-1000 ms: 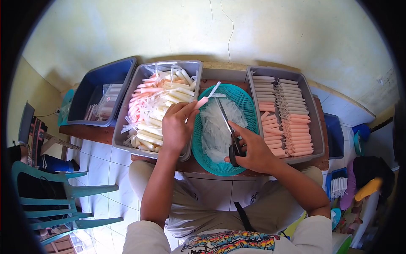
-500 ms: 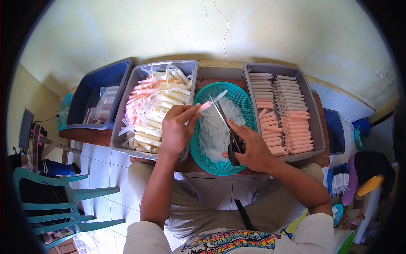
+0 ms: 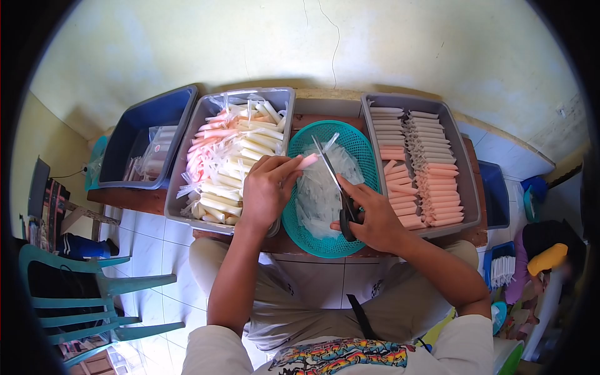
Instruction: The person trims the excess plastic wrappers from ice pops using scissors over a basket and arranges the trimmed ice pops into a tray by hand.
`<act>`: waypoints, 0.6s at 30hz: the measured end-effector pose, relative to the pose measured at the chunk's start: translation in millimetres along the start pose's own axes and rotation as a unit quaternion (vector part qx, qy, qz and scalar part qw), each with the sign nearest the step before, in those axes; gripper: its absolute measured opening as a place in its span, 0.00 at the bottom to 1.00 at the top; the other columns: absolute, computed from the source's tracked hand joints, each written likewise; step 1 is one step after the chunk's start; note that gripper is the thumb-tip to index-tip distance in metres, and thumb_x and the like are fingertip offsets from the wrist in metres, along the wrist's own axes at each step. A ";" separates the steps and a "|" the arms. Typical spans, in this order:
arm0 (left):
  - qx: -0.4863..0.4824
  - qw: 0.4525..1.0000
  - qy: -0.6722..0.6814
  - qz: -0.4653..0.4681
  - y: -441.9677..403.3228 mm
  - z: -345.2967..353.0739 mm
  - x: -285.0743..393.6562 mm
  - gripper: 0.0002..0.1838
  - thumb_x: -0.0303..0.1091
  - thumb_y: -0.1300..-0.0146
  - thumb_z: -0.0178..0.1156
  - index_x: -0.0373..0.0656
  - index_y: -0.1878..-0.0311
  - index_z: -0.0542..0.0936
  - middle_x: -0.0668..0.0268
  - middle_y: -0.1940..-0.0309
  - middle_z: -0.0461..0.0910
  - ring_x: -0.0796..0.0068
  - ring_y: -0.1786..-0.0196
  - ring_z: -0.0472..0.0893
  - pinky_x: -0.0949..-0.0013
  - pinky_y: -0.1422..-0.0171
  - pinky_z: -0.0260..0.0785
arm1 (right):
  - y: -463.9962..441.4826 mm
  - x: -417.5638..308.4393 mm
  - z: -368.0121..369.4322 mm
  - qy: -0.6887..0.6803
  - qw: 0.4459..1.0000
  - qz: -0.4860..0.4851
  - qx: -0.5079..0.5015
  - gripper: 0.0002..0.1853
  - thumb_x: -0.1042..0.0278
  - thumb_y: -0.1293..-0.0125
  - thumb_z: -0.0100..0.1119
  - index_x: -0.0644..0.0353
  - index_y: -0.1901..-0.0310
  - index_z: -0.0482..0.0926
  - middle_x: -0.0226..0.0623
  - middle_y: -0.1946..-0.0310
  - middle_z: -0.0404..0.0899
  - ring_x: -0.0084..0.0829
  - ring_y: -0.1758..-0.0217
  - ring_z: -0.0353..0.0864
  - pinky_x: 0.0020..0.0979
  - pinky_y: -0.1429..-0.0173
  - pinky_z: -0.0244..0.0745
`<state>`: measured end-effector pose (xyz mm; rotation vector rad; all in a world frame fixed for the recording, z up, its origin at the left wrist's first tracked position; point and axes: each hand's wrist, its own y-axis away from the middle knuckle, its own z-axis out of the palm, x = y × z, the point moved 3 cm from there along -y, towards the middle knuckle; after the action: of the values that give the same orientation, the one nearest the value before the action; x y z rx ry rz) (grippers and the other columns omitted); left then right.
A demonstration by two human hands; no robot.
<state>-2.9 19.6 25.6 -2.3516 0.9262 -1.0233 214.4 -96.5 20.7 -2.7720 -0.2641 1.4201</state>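
Observation:
Over the basket, my left hand [image 3: 270, 184] pinches a pink stick in a clear plastic sleeve [image 3: 307, 161] between thumb and fingers. My right hand [image 3: 374, 219] grips black-handled scissors [image 3: 331, 165], their blades pointing up and away, close to the stick's tip. A clear plastic end piece [image 3: 333, 139] shows just beyond the blades, apart from the stick. Below both hands is a teal mesh basket [image 3: 289, 215] with a heap of clear plastic scraps [image 3: 322, 209] inside.
A grey tub [image 3: 181, 156] on the left holds jumbled pink and cream sticks. The right-hand grey tub [image 3: 473, 187] has sticks in neat rows. A dark blue tub [image 3: 115, 150] stands far left. A green chair [image 3: 100, 287] is at left; another person [image 3: 547, 256] is at far right.
The plastic end that was joined to the pink stick is now separate from it, beyond the scissors. My left hand has shifted slightly, and the scissor blades have come closer together.

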 end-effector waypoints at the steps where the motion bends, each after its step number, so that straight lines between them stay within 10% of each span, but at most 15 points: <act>1: 0.001 1.000 -0.001 0.000 0.0 0.0 -0.2 0.16 0.27 0.37 0.77 0.44 0.45 0.92 0.63 0.56 0.91 0.58 0.55 0.88 0.57 0.48 0.82 | -0.1 0.7 0.1 0.000 1.000 0.001 -0.003 0.53 0.52 0.37 0.84 0.60 0.16 0.65 0.46 0.56 0.79 0.40 0.57 0.81 0.41 0.49 0.78; 12: 0.001 1.000 -0.008 -0.002 0.5 0.8 -1.1 0.16 0.28 0.37 0.77 0.45 0.45 0.93 0.64 0.57 0.91 0.58 0.55 0.88 0.57 0.48 0.82 | -0.4 -1.4 -1.6 0.006 0.999 0.033 -0.026 0.54 0.61 0.38 0.86 0.55 0.14 0.64 0.40 0.54 0.76 0.29 0.55 0.78 0.33 0.55 0.87; 18: -0.003 1.000 -0.017 -0.008 0.7 0.2 -1.1 0.15 0.29 0.37 0.77 0.46 0.46 0.93 0.64 0.57 0.91 0.59 0.55 0.88 0.57 0.48 0.82 | 0.3 1.4 -1.0 -0.007 1.000 0.015 -0.019 0.52 0.52 0.36 0.84 0.62 0.17 0.67 0.45 0.60 0.79 0.38 0.59 0.80 0.39 0.50 0.77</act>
<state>-3.5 19.9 24.5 -2.3777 0.9007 -0.9844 216.0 -96.6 20.2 -2.8088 -0.2527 1.4583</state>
